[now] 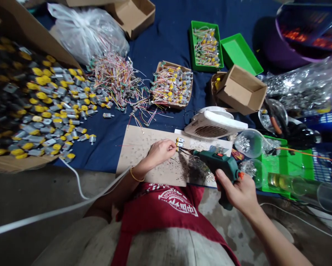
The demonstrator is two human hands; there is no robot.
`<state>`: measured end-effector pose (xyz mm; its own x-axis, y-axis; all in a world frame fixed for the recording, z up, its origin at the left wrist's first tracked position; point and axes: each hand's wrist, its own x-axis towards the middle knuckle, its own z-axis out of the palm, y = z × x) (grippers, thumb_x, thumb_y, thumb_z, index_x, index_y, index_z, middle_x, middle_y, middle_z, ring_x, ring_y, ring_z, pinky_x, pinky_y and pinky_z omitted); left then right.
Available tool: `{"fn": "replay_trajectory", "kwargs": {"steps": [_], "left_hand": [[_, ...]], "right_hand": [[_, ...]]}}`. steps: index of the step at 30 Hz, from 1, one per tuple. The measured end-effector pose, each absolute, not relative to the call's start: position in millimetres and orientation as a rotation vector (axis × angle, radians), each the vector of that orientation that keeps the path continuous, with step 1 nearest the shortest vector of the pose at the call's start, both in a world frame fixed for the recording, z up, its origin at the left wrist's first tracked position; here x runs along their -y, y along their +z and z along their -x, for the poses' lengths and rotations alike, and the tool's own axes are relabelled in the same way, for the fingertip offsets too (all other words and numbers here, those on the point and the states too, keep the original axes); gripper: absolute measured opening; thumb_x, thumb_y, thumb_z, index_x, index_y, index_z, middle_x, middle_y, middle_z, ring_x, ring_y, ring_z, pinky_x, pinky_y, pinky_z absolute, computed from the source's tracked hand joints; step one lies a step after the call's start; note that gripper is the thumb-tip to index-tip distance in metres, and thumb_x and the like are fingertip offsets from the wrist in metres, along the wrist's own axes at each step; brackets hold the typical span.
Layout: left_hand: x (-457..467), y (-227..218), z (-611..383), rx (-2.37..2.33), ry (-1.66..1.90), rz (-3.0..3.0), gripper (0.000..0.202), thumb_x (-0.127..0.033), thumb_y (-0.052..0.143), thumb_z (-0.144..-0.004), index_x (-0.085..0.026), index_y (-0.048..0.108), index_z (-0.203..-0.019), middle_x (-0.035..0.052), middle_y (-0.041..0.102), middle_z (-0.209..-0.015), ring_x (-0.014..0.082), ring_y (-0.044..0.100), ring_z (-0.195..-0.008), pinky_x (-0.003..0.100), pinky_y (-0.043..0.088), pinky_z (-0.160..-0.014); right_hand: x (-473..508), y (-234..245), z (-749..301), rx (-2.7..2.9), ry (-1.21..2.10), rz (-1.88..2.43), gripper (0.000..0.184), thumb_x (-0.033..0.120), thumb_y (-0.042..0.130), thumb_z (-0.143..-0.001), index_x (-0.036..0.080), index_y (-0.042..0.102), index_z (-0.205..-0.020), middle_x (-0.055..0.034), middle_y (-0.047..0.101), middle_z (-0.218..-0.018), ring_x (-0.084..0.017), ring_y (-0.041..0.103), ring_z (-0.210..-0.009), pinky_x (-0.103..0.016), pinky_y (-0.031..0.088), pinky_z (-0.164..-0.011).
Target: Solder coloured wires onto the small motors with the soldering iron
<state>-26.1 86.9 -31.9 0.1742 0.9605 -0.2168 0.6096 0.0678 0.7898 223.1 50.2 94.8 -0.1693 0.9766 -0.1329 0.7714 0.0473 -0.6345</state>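
My left hand (160, 152) is closed in a pinch on a small grey motor with a yellow end (179, 142), holding it on a scorched cardboard work board (143, 147). In my right hand (239, 192) I grip a green soldering gun (219, 164) by its handle. Its tip (185, 150) points left and sits right beside the motor. A yellow band circles my left wrist.
A heap of yellow-capped motors (44, 107) spills from a big carton at left. Loose wires (116, 79), a box of wired motors (173, 85), green trays (206, 46), a small carton (242, 90), a white fan (214, 125) and clear cups (249, 143) surround the board.
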Motion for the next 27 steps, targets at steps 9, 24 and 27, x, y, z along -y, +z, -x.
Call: {"fn": "replay_trajectory", "kwargs": {"steps": [9, 24, 27], "left_hand": [[-87.4, -30.5, 26.3, -1.537, 0.516, -1.627, 0.011, -0.02, 0.064, -0.087, -0.023, 0.075, -0.087, 0.0003, 0.076, -0.092, 0.017, 0.067, -0.082, 0.028, 0.049, -0.079], [-87.4, -28.0, 25.3, -1.557, 0.503, -1.636, 0.009, -0.02, 0.065, -0.086, -0.023, 0.074, -0.085, 0.0, 0.076, -0.091, 0.018, 0.067, -0.082, 0.029, 0.048, -0.076], [-86.8, -28.1, 25.5, -1.564, 0.515, -1.63, 0.009, -0.021, 0.065, -0.085, -0.023, 0.074, -0.084, -0.0001, 0.076, -0.09, 0.0176, 0.066, -0.08, 0.028, 0.048, -0.076]], "right_hand": [[-65.4, 110.2, -212.7, 2.174, 0.772, 1.699, 0.059, 0.061, 0.051, -0.095, 0.023, 0.047, -0.051, 0.0004, 0.048, -0.045, -0.012, 0.046, -0.042, -0.026, 0.035, -0.045], [-70.0, 120.7, -221.3, 1.957, 1.021, 1.828, 0.06, 0.069, 0.059, -0.088, 0.021, 0.058, -0.052, -0.0026, 0.056, -0.042, -0.013, 0.051, -0.036, -0.024, 0.037, -0.036], [-53.0, 115.0, -237.3, 1.673, 1.064, 1.957, 0.064, 0.076, 0.064, -0.08, 0.019, 0.064, -0.051, -0.0059, 0.06, -0.043, -0.016, 0.054, -0.036, -0.025, 0.04, -0.034]]}}
